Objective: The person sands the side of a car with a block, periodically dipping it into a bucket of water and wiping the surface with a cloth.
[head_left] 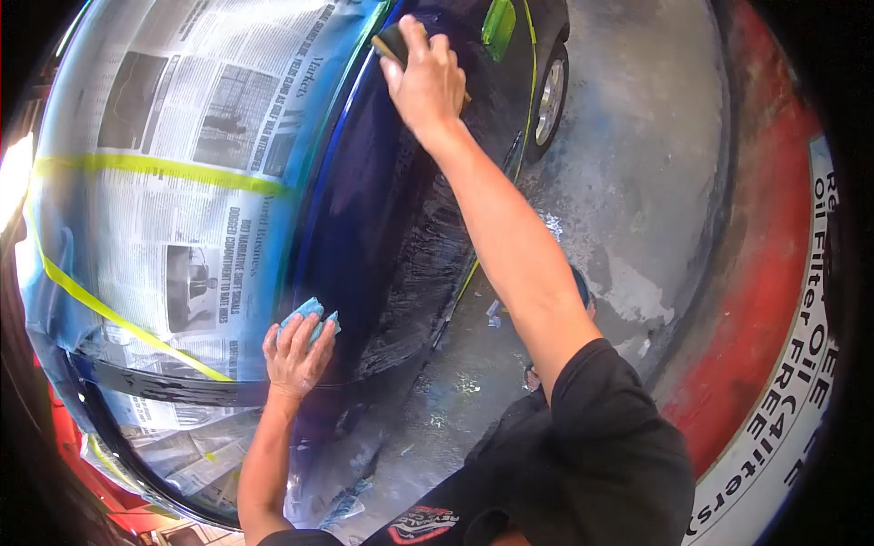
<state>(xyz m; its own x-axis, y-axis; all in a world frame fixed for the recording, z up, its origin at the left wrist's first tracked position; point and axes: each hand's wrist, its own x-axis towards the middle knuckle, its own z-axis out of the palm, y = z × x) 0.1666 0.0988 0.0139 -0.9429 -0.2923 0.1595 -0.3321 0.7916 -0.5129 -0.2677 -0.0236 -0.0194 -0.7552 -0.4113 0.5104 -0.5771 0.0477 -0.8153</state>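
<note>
My right hand (430,84) is wrapped over a dark sanding block (391,43) with a tan edge, pressed against the upper part of a dark blue car panel (350,227). The panel's lower side looks wet and streaked. Closer to me, my left hand (299,358) grips a crumpled light blue cloth (310,312) at the panel's edge, beside the masking. Newspaper sheets (205,214) cover the car's glass on the left, held by yellow-green masking tape (164,168).
A car wheel (549,94) and a taped green-covered part (498,29) are at the top. Wet grey concrete floor (628,182) runs along the car's right side. Further right stands a red and white lettered banner (774,382). A dark trim strip (164,380) crosses below the newspaper.
</note>
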